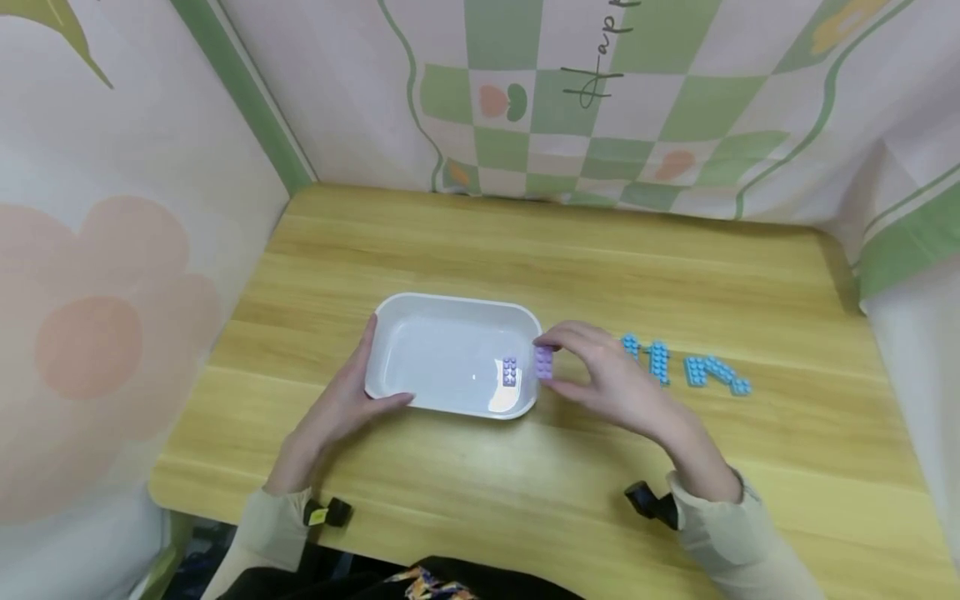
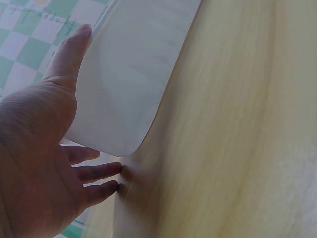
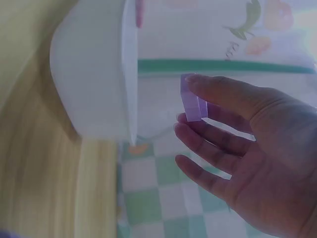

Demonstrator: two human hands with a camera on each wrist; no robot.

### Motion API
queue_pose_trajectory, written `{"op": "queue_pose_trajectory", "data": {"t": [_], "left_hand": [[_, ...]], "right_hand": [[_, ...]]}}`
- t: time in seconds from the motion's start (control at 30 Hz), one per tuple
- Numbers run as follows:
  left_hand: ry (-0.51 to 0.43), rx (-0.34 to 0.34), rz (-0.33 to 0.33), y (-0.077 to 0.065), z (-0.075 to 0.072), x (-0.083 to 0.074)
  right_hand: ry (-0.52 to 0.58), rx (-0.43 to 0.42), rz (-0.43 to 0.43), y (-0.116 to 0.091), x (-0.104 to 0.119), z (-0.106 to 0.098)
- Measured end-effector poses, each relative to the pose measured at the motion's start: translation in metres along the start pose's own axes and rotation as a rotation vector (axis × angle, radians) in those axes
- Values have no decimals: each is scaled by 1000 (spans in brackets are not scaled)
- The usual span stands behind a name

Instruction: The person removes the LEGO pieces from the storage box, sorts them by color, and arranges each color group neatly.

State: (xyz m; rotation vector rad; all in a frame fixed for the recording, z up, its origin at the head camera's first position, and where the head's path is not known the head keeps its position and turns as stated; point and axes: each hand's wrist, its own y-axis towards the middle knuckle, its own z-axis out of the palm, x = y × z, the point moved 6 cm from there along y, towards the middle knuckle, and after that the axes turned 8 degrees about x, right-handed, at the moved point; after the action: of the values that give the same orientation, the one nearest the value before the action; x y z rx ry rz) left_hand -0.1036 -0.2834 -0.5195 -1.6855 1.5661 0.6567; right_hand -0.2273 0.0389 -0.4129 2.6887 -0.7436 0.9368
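A white plastic tray (image 1: 442, 354) with rounded corners stands on the wooden table. My left hand (image 1: 345, 392) holds its left end, the thumb over the near rim and the fingers along the short side. In the left wrist view, the thumb lies against the tray's wall (image 2: 124, 74). Between thumb and fingertips, my right hand (image 1: 607, 375) pinches a purple building block (image 1: 543, 363) by the tray's right rim. The right wrist view shows this purple block above rim height. Inside the tray, near its right end, lies another studded purple block (image 1: 510, 372).
Several blue building blocks lie right of the tray, partly behind the right hand, among them a long one (image 1: 658, 362) and a squarish one (image 1: 695, 372). A patterned curtain (image 1: 570, 158) hangs at the table's far edge; another cloth (image 1: 112, 250) hangs along the left.
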Motion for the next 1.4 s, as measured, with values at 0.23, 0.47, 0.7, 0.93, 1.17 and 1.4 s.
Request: {"op": "queue_pose_trajectory", "data": {"t": [0.23, 0.47, 0.7, 0.93, 1.17, 1.4], "left_hand": [[-9, 7, -16, 5, 4, 19], [4, 10, -18, 3, 2, 7], [-28, 41, -64, 2, 1, 1], [-27, 42, -69, 2, 0, 2], [-28, 43, -64, 2, 0, 1], [-17, 38, -58, 3, 1, 1]], "right_hand": [[-26, -141, 7, -36, -14, -23], [-34, -207, 63, -75, -37, -38], [-100, -220, 182, -117, -73, -41], [-118, -142, 332, -150, -109, -31], [-131, -115, 372, -166, -128, -19], [-137, -105, 385, -169, -139, -7]]}}
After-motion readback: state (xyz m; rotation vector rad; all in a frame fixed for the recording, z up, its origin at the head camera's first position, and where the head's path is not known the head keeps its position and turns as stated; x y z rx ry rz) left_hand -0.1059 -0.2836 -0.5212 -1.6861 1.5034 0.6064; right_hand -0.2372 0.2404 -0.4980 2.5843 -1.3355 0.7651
